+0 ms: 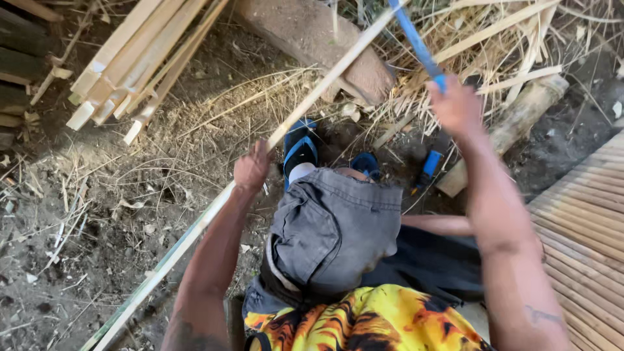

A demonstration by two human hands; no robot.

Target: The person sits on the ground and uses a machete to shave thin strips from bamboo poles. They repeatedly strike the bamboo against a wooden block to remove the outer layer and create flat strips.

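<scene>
The left hand (252, 168) has its grip wrapped around a long pale bamboo strip (195, 234), which runs from the near left corner up to the far centre of the view. The right hand (457, 107) is raised on the far right, its grip closed on the blue handle (416, 42) of a tool; the blade is out of view, so I cannot tell what kind it is. The person sits with knees drawn up in grey shorts (335, 227), feet in blue sandals (300, 148) on the dirt ground (97, 247).

Judging progress: a stack of split bamboo slats (140, 55) lies far left, which looks like finished pieces, and shavings (494, 45) pile up far right around a short log (513, 127). The strip in hand appears mid-work. A woven bamboo mat (585, 234) lies near right, and another blue-handled tool (429, 166) rests on the ground by the log.
</scene>
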